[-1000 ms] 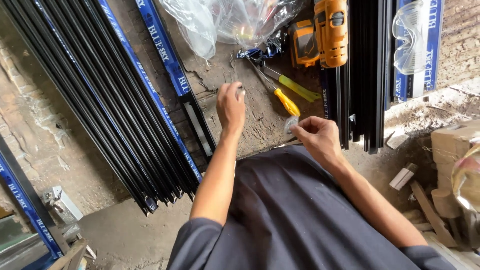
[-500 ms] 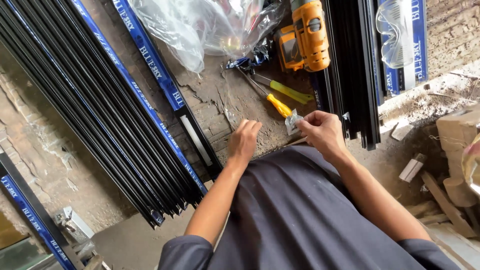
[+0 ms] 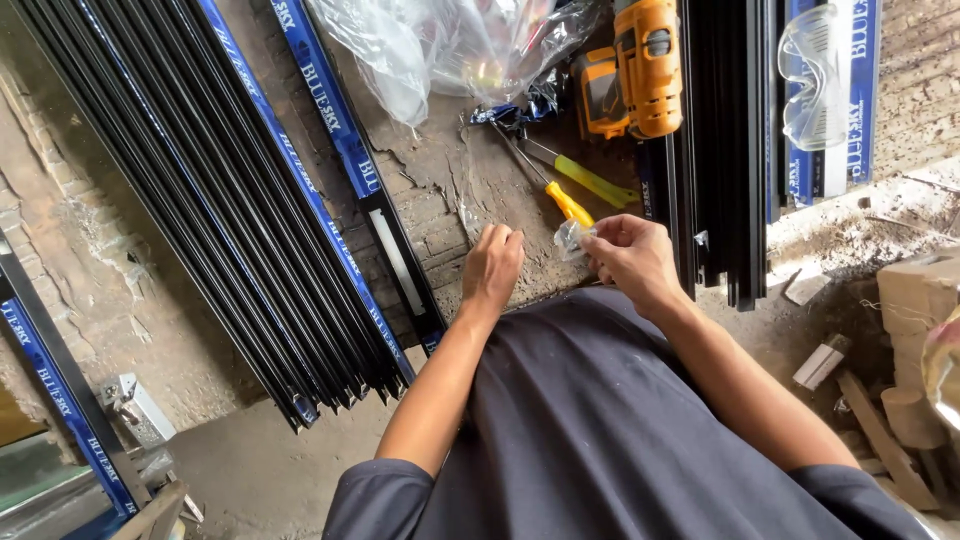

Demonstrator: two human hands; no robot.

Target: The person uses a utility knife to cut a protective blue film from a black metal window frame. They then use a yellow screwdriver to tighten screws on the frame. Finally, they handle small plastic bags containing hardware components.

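- Two hands are in view, both the person's own. The right hand (image 3: pixel 628 258) pinches one small clear plastic packet (image 3: pixel 570 238) between thumb and fingertips, holding it just above the brick floor (image 3: pixel 440 215), near the yellow-handled tools.
- The left hand (image 3: pixel 490 270) hangs beside it, fingers curled loosely downward, holding nothing — knuckles up, wrist bent over the dark-clothed knee.
- Two screwdrivers (image 3: pixel 572 190) lie on the floor just beyond the packet: one orange-yellow handle, one paler yellow-green.
- One orange cordless drill (image 3: pixel 640 70) rests toward the floor's far edge, against a bundle of black metal profiles (image 3: pixel 715 150).
- One crumpled clear plastic bag (image 3: pixel 440 50) lies left of the drill.
- One pair of clear safety glasses (image 3: pixel 815 75) sits at the far right — on blue-wrapped profiles.
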